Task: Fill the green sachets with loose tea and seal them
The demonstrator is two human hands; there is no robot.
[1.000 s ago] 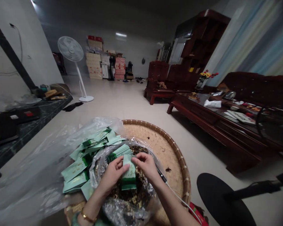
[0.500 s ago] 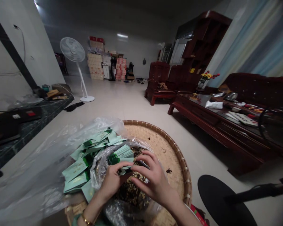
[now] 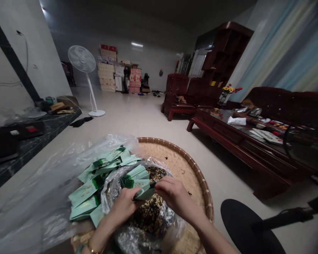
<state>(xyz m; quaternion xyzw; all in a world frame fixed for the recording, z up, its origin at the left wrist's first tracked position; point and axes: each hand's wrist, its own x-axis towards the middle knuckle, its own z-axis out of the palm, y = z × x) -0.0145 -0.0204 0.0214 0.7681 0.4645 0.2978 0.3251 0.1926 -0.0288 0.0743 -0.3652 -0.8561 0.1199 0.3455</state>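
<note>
My left hand [image 3: 125,204] pinches a small pale-green packet [image 3: 145,193] over the open plastic bag. At the packet's right end my right hand [image 3: 173,194] is closed, its fingertips pressed together on the dark edge there. Under both hands, a clear plastic bag [image 3: 110,190] holds a loose mix of dark and yellowish dry bits [image 3: 151,211]. A fanned row of green packets [image 3: 136,173] rests in the bag's far left part. More green packets [image 3: 84,190] are heaped just left of the bag. My fingers hide part of the held packet.
All this sits on a round woven bamboo tray [image 3: 182,165] with dark scraps on it. Clear plastic sheeting [image 3: 50,190] spreads to the left. A black round stand base [image 3: 243,225] is at right, near a dark wooden table [image 3: 228,137]. A white fan [image 3: 94,95] stands farther off.
My right hand's fingers were spread beside the packet and are now pinched at its right end. The packet is turned and shows more of its green face. The view has shifted slightly.
</note>
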